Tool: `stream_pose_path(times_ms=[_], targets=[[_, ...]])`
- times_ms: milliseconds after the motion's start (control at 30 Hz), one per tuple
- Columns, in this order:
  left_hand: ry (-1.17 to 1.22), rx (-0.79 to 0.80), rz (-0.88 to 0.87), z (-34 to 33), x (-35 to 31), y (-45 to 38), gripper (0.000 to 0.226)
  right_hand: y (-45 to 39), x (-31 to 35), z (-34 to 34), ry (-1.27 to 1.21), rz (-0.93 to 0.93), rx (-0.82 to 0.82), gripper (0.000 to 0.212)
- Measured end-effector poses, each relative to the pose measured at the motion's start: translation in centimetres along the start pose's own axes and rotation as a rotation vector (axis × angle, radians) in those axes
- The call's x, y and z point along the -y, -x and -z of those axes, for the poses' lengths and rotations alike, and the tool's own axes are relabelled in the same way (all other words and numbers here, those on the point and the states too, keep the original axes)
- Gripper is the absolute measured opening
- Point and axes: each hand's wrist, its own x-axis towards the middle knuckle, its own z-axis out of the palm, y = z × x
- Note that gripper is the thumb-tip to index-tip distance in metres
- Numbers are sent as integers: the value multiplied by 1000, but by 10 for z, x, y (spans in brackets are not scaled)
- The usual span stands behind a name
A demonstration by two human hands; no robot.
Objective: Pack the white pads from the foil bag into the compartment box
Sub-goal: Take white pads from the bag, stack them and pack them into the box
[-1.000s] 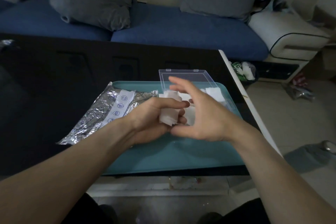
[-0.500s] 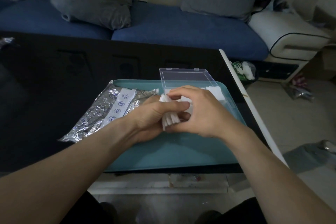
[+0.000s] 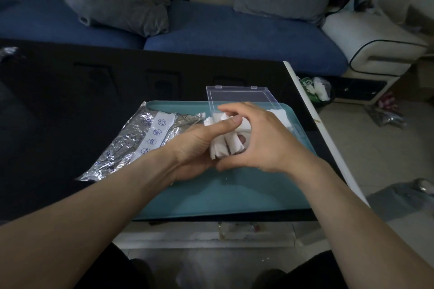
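Over the teal tray (image 3: 211,195), white pads (image 3: 219,148) are gripped by left hand (image 3: 195,145) and right hand (image 3: 263,145); placement into the compartment box (image 3: 242,95) is required next.

Single head-worn wide-angle view, looking forward and steeply down from above a seated lap onto a teal tray (image 3: 234,195) at the near right end of a black table (image 3: 70,101). Close in on both forearms, which enter from the bottom corners and meet at the left hand (image 3: 199,148) and right hand (image 3: 265,143) near frame centre, over the tray. Facing a blue sofa (image 3: 223,30) across the top of the frame, with pale floor (image 3: 375,148) down the right edge and strong wide-angle bending at the borders.
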Motion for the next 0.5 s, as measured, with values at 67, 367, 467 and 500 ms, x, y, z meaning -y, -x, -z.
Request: stream_pose_path(times_ms=[67, 367, 467, 500], targets=[[-19, -73, -7, 2, -1, 0, 30, 3, -10, 9, -1, -96, 54, 108], [-38, -190, -47, 4, -4, -5, 13, 2, -58, 14, 54, -579, 77, 30], [-52, -170, -58, 2, -1, -7, 28, -3, -52, 7, 52, -625, 81, 41], [-45, -172, -55, 2, -1, -8, 31, -4, -49, 7, 59, -633, 69, 43]])
